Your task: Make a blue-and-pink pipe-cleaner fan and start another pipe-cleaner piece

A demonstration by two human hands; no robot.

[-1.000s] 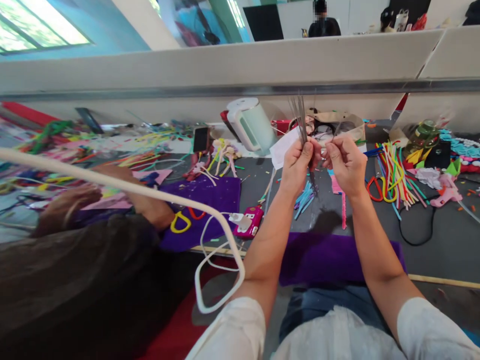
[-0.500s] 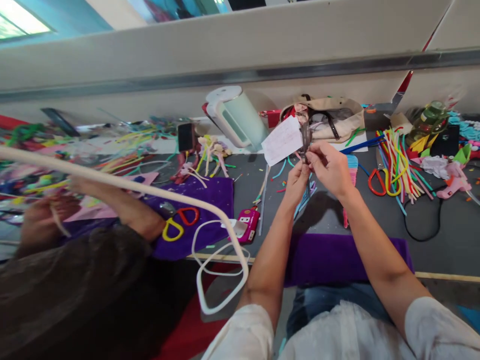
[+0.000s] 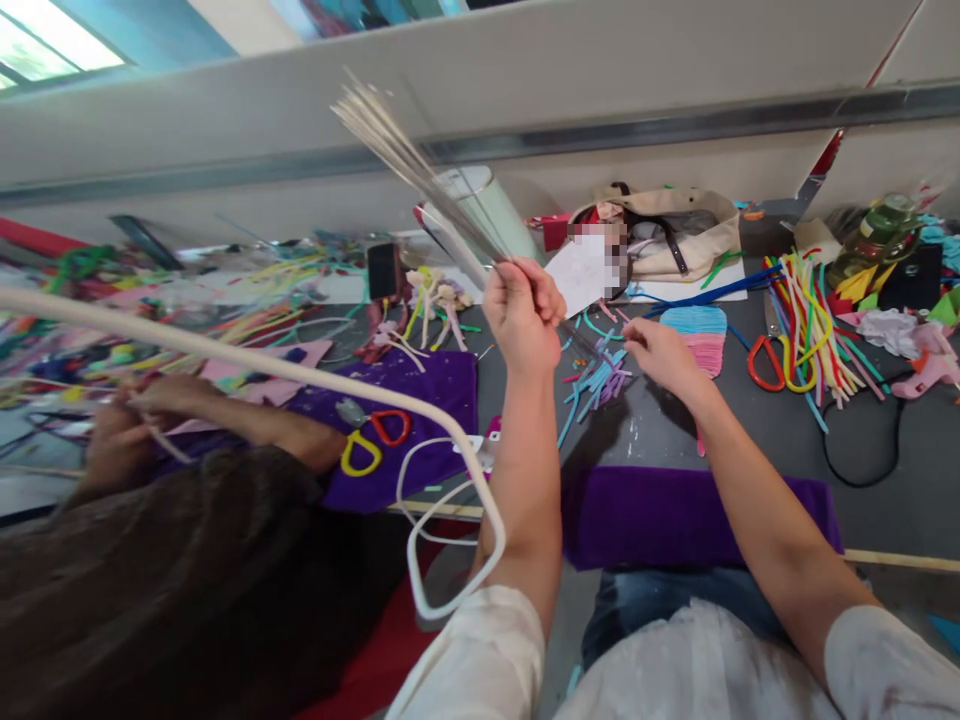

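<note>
Above the grey worktop [image 3: 772,440], the left hand [image 3: 523,318] is clamped round a bundle of thin wires [image 3: 420,174], which slants up and away to the left; the fist hides its middle, and its lower ends show only faintly near some blue strips [image 3: 600,378]. The right hand [image 3: 667,355] hangs apart from the left, fingertips drawn close together; whether they pinch anything cannot be told. Hand and wrist partly cover a blue-and-pink striped piece [image 3: 699,335]. Wires screen part of a pale kettle [image 3: 514,220], and the left forearm [image 3: 532,450] covers most of a magenta block [image 3: 495,426]. Pixelation masks the right side of a white sheet [image 3: 577,275]. At far left, a co-worker's hands [image 3: 116,440] are blurred.
</note>
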